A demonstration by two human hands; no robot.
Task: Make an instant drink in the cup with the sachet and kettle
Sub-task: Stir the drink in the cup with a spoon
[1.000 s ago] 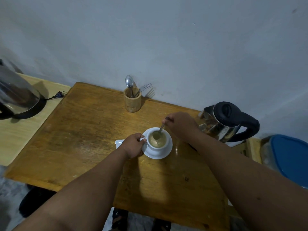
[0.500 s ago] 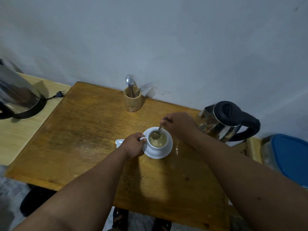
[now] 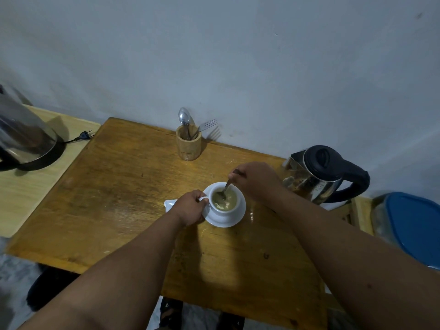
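The wooden counter stands against the wall and carries everything within arm's reach, which looks deliberate for a one-person job. At its right rear corner the kettle sits with its black handle turned outward, away from the cup, probably set down where it can be grabbed again without crossing the drink. A second kettle rests unplugged on the paler side surface to the left, out of the way. Back by the wall a wooden holder keeps a spare spoon and fork upright. In the middle, the cup stands on its saucer, filled with a pale greenish-brown liquid with lumps floating in it, so I judge the stirring isn't finished. The left hand curls its fingers round the cup's handle, steadying it against the stirring. The right hand pinches the spoon high on its stem, bowl down in the liquid. A white sachet peeks out beside the left hand.
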